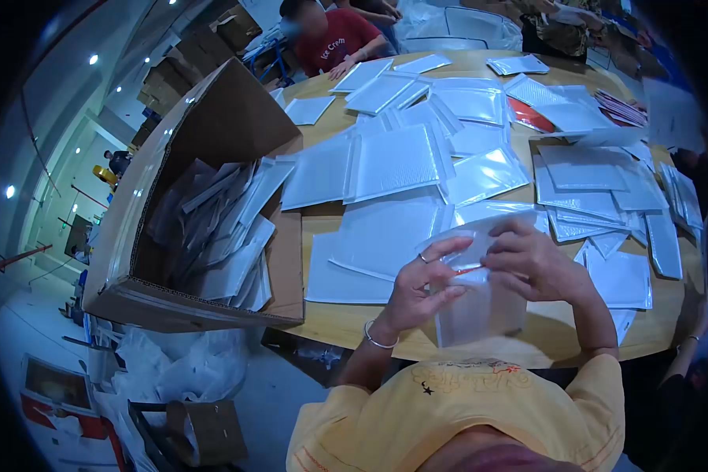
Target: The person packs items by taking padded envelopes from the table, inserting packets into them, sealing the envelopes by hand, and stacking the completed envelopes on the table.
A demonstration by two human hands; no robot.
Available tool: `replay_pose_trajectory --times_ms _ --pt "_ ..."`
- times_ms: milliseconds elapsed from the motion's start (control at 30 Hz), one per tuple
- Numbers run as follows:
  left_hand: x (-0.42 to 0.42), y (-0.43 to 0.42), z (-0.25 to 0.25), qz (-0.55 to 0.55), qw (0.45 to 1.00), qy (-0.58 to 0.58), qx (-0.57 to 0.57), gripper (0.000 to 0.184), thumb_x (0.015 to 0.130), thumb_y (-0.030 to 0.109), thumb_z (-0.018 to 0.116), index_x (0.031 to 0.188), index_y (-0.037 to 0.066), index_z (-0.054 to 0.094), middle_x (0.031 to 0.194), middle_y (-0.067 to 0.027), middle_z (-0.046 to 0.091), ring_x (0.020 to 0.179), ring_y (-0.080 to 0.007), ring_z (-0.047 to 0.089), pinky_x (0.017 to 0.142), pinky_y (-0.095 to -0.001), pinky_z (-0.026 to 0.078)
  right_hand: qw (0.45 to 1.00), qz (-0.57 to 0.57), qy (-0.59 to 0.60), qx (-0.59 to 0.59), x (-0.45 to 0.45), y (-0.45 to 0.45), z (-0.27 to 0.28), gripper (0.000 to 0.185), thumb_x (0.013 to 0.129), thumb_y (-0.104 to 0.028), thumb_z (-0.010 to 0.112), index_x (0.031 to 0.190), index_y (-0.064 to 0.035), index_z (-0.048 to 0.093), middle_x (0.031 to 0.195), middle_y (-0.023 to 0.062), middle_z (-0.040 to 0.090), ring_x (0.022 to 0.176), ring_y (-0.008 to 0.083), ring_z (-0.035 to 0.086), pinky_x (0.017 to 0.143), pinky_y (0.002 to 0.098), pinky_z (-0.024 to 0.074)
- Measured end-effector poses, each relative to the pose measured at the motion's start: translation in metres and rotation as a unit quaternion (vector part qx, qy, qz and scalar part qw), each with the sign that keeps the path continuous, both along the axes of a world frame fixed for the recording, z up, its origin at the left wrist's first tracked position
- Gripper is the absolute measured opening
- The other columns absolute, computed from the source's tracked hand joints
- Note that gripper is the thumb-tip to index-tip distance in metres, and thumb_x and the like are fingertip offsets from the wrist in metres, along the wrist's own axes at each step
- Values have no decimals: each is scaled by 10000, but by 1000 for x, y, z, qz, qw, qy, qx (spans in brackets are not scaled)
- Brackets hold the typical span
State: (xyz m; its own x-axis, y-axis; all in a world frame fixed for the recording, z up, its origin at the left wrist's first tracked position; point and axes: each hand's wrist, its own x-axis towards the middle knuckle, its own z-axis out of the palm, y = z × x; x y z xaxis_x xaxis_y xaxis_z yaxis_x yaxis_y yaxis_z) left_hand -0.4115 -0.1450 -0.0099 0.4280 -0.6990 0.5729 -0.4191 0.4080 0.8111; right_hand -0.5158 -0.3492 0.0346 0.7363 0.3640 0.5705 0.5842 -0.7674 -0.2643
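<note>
A white padded envelope (484,315) hangs upright over the near edge of the table, blurred along its lower part. My left hand (426,289), with a ring and a bracelet, grips its left side between thumb and fingers. From the right, my right hand (533,263) closes its fingertips on the same envelope near the upper middle. A thin orange-red strip (470,270) shows between the two hands; what it belongs to is too small to tell. Just beyond lie more white padded envelopes (393,161), spread flat and overlapping.
At the left stands a large open cardboard box (204,303) with many envelopes (244,259) inside. More envelope stacks (590,177) lie on the wooden table (346,334) at the right. A person in a red shirt (342,39) is across the table; others stand farther right.
</note>
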Motion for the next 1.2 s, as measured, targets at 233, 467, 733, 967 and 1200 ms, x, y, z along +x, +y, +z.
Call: replay_pose_trajectory --times_ms 233,467,733,967,1200 --pt "-7 -3 -12 28 1000 0 14 176 728 48 728 841 50 593 1225 -200 550 1172 -286 489 870 -276 452 971 70 223 57 -10 0 -4 183 764 -120 644 898 4 630 872 101 580 642 248 538 602 322 450" --pt "-2 3 -34 78 968 211 111 228 734 34 713 929 34 594 1058 -128 636 935 -184 576 771 -249 467 973 41 223 35 -14 5 -12 194 728 -140 687 827 6 606 856 98 559 632 248 523 568 309 432" --pt "-8 -1 -36 92 979 72 167 302 754 42 689 1039 12 595 870 -67 665 684 -135 568 647 -256 465 986 -158 -50 -20 35 52 -17 229 716 -155 694 771 -76 486 680 55 469 520 213 447 495 322 393" --pt "-11 2 -27 142 971 105 158 245 789 54 657 1025 1 621 810 -49 660 644 -118 542 609 -242 453 953 -108 2 283 40 2 -27 74 795 -68 578 856 -36 552 776 55 565 651 183 542 634 295 436" --pt "6 17 -41 114 965 188 143 200 777 51 670 971 3 670 763 -14 659 600 -81 515 557 -201 430 591 -87 -133 791 -75 -136 -69 148 888 -152 535 973 -37 576 888 58 579 735 110 554 757 246 467"
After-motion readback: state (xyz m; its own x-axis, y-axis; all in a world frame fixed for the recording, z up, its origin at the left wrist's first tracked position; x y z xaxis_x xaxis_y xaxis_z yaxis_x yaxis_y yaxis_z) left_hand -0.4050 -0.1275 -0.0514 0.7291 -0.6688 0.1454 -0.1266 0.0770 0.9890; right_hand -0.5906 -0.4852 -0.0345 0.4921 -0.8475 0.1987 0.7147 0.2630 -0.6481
